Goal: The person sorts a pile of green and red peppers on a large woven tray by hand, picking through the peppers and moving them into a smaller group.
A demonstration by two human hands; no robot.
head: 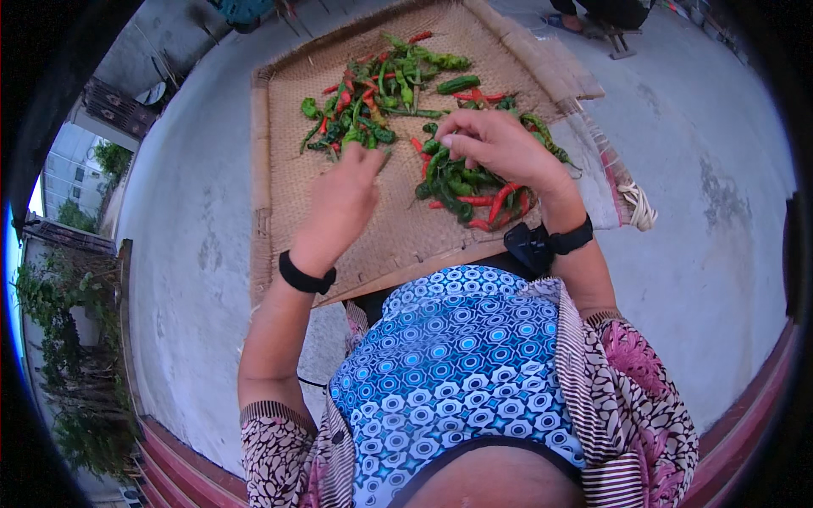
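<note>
A woven bamboo tray (311,213) lies before me, with two heaps of green and red chili peppers on it. At the near edge of the left heap (381,95), my left hand (343,197) reaches down with its fingertips at the green peppers. The back of that hand hides whether it grips one. My right hand (508,149) is over the right heap (454,181), its fingers loosely bent and the thumb apart from them. No pepper shows between them. Part of this heap is hidden beneath the hand. A short dark green pepper (458,84) lies between the heaps.
Light-coloured cord (637,204) is wound around the tray's right corner, beside a pale sheet (581,159). On the concrete floor (692,267), another person's foot (565,24) and a low wooden stool (619,41) are at the upper right. Red steps (184,470) run behind me.
</note>
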